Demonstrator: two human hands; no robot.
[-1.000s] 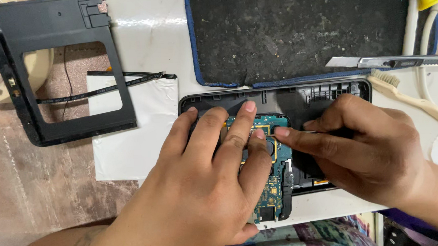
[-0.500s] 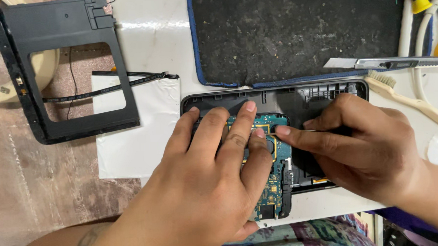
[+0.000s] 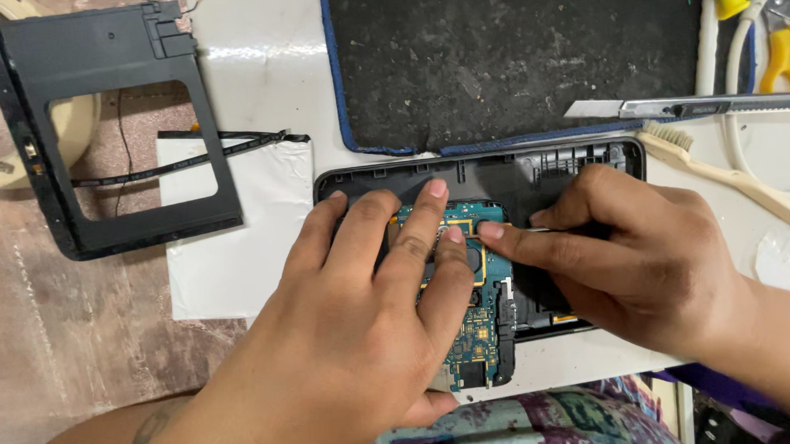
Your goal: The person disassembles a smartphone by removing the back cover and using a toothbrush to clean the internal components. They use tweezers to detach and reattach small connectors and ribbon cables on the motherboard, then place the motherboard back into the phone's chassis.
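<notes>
My left hand lies flat, fingers spread, on the circuit board; right hand pinches at its top edge. Thin, fragile stuff, I'd hold it by the edges only.

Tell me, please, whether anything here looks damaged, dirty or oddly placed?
The black work mat is speckled with pale grit. The utility knife lies with its blade extended beside the opened device. Otherwise nothing stands out.
</notes>
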